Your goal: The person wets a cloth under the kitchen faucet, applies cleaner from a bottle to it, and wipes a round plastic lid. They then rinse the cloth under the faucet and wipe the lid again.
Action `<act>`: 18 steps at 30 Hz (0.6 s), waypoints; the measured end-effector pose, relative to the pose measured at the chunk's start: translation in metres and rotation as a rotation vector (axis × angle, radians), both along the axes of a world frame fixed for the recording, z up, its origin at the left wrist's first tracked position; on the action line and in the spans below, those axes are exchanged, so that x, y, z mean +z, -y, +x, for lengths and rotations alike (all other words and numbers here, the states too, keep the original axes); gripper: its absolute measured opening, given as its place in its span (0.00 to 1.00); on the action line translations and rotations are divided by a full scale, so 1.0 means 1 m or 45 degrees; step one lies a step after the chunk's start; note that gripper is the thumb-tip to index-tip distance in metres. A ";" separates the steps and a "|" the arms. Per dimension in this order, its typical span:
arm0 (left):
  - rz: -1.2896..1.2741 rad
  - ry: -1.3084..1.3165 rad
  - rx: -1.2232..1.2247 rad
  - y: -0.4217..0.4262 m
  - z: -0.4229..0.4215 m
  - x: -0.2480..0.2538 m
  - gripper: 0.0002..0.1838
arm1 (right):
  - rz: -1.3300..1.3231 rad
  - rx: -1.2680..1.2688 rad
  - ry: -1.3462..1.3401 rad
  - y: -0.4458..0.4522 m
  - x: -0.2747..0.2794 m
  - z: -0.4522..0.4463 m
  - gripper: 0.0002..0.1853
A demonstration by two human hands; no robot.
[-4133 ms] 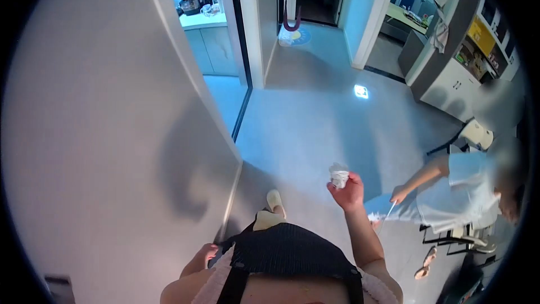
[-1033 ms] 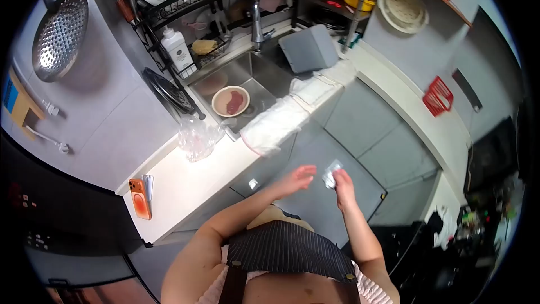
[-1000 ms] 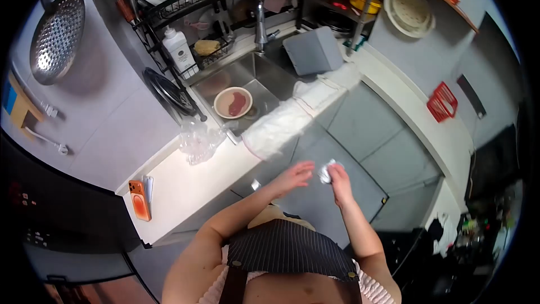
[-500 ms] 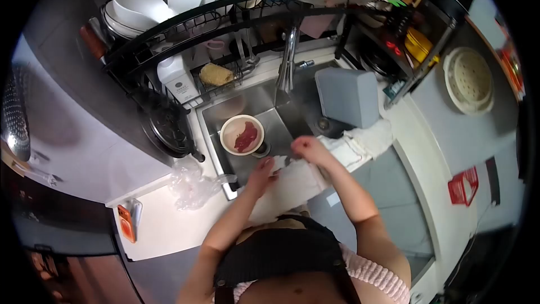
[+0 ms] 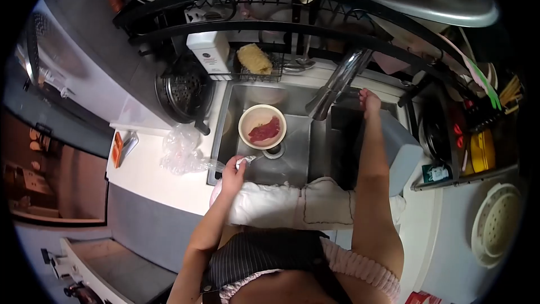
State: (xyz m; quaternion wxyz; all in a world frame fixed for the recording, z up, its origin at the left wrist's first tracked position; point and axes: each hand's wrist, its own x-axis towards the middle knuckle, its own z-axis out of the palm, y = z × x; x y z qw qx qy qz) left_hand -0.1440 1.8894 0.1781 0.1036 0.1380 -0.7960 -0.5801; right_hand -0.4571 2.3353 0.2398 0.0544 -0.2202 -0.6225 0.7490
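While the left hand (image 5: 231,174) pinched a crumpled white piece (image 5: 245,161) between thumb and fingers, above the near-left part of the sink (image 5: 295,160), the right hand (image 5: 369,102) was at the side of the faucet (image 5: 336,86). Right fingers looked curled; could not tell whether they gripped its handle. Pale bowl (image 5: 252,117) stood in the left basin beside the drain, red meat (image 5: 264,130) inside. White cloth (image 5: 270,205) lay along the front rim; clear plastic bag (image 5: 183,152) on the counter, left.

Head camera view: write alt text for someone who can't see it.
At a sink, a person's left hand holds something small and white; the right hand is at the faucet. A bowl of red meat sits in the sink.
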 end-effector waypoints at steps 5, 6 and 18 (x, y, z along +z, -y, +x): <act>-0.170 -0.105 0.004 -0.001 0.000 0.000 0.13 | 0.126 0.057 -0.137 0.062 0.037 0.032 0.10; -0.165 -0.091 0.016 -0.001 0.000 0.003 0.13 | 0.065 0.202 -0.231 0.084 0.052 0.043 0.11; -0.094 0.081 -0.116 -0.001 -0.001 0.015 0.10 | -0.433 1.076 -0.524 0.112 0.091 0.084 0.23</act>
